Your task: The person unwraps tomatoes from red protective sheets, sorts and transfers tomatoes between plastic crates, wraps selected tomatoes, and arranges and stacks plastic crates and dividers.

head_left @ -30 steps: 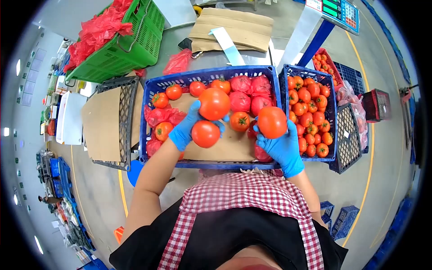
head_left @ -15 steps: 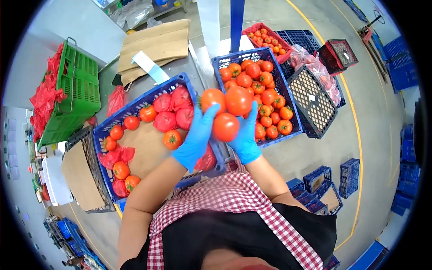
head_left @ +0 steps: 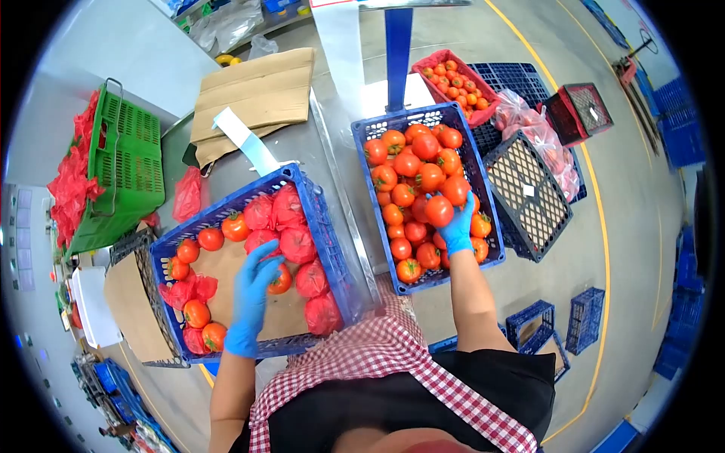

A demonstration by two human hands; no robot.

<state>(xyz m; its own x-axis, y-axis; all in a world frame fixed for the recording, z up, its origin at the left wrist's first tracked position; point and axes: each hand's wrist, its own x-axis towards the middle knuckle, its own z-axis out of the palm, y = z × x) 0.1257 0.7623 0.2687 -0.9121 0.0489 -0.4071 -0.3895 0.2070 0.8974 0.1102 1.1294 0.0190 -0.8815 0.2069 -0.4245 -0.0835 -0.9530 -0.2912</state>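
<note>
Right hand (head_left: 458, 226) grasping: gloved fingers curl round a tomato (head_left: 439, 211), which sits above the heap inside the right crate (head_left: 482, 185). A second tomato (head_left: 455, 189) lies against it at the fingertips — cannot tell whether that one is gripped too. Left hand (head_left: 253, 291) holds nothing; its fingers are spread over the left crate (head_left: 326, 240), just beside a stem-up tomato (head_left: 280, 281), contact not certain. Step in hand, as judged: handling loose fruit at the right crate; lifting or setting down cannot be told from the pose. The next move seems to call for a light, cupped hold on the fruit and some clearance from the neighbours packed beneath, since a hard squeeze or knock could bruise them. Around the left hand, loose tomatoes line the far side and left end of the left crate, red-wrapped bundles (head_left: 297, 244) fill its right end, and a cardboard liner (head_left: 226, 302) shows between. Beyond stand a green crate (head_left: 132, 166) and flattened cardboard (head_left: 257, 90). Compared with half a second ago: the hands were then together between the crates with several tomatoes bunched at them — now they are well apart, one over each crate.
</note>
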